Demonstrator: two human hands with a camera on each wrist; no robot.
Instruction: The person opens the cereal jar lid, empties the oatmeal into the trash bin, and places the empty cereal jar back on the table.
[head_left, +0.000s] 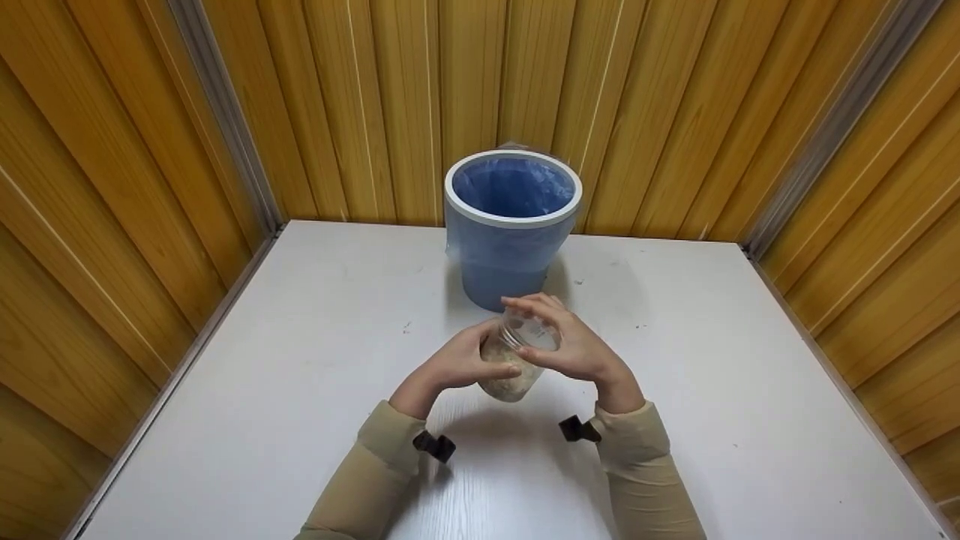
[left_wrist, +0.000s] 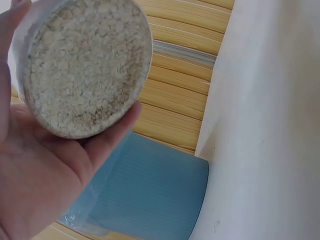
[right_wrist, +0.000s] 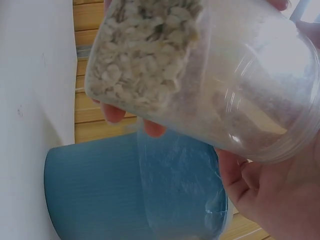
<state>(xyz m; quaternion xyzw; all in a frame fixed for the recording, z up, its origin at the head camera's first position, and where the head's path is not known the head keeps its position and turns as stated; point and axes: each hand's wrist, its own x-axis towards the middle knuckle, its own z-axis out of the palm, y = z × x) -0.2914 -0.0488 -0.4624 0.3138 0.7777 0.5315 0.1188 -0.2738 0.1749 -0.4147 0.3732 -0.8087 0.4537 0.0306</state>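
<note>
A clear plastic jar [head_left: 507, 388] is held tilted above the table between both hands. Pale rolled oats [left_wrist: 87, 65] cover its bottom and fill its lower part; the upper part holds none. My left hand [head_left: 459, 360] grips the body low down, with the thumb on the near side and fingertips showing behind it in the right wrist view. At the top, the thumb and fingers of my right hand [head_left: 579, 349] curl round the clear lid [right_wrist: 295, 107]. The jar's bottom faces the left wrist camera.
Just beyond the hands stands a blue bin [head_left: 499, 259] with a white rim and a clear liner bag. It rests on a white table [head_left: 337, 300], enclosed by wood-look panel walls [head_left: 405, 112] at the back and both sides.
</note>
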